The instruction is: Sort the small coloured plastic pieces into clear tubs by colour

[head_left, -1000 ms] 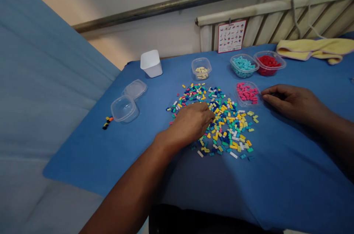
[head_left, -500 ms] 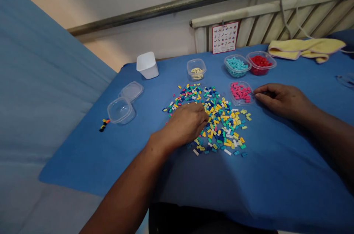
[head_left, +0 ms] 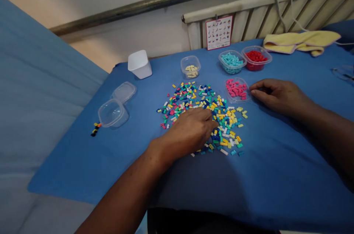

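My left hand (head_left: 193, 128) is over a spread pile of small toy bricks (head_left: 225, 116) in yellow, blue, green, white and pink. Its fingers are curled down among the bricks, and whatever they pinch is hidden. On the right, my right hand (head_left: 276, 95) rests on the cloth with thumb and forefinger a little apart and nothing visible between them. Its fingertips are at the right edge of a shallow clear tray (head_left: 231, 99) holding pink bricks (head_left: 236, 89). Whether they touch that edge I cannot tell.
Behind the pile stand clear tubs of pale yellow bricks (head_left: 191, 71), turquoise bricks (head_left: 231, 59) and red bricks (head_left: 256, 56). A white tub (head_left: 140, 65), clear tub (head_left: 112, 114), lid (head_left: 124, 92) and small brick figure (head_left: 96, 129) are left. A yellow cloth (head_left: 301, 42) lies back right.
My left hand has shifted slightly right and nearer me over the pile, covering different bricks. My right hand stays beside the pink bricks. The whole view has shifted a little.
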The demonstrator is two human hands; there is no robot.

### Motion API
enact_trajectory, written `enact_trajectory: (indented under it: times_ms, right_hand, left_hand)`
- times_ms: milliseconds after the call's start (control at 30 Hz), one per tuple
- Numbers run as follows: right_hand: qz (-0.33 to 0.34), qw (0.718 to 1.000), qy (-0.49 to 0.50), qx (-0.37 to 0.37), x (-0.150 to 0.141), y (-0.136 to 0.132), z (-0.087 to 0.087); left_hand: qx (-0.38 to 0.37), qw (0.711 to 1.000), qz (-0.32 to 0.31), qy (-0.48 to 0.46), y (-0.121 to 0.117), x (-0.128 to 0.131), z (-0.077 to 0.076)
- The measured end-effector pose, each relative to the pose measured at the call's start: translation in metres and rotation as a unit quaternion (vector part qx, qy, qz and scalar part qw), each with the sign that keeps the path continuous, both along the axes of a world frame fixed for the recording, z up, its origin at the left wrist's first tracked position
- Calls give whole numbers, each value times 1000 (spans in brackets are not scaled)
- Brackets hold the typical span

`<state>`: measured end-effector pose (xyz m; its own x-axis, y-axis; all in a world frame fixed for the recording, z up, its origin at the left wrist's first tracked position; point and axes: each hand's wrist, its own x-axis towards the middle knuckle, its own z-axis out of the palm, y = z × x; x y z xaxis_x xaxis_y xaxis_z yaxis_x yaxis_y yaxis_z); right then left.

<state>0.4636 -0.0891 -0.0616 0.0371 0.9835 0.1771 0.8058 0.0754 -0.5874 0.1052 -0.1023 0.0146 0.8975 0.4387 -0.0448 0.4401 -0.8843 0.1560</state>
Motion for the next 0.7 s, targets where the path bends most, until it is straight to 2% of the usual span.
enact_trajectory:
  times_ms: [333, 433, 533, 700]
  right_hand:
    - [5, 1000, -10, -1, 0, 0, 0]
    - [9, 1000, 3, 4, 2, 1, -3]
    - [7, 1000, 4, 7, 3, 1, -5]
    - [22, 1000, -7, 6, 1, -1, -1]
  left_hand:
    - [-16, 999, 29, 5, 1, -5, 2]
    - [-28, 998, 21, -50, 5, -9, -2]
    - [-74, 988, 25, -136, 11, -13, -9]
    - [-147, 962, 125, -192, 17, -16, -16]
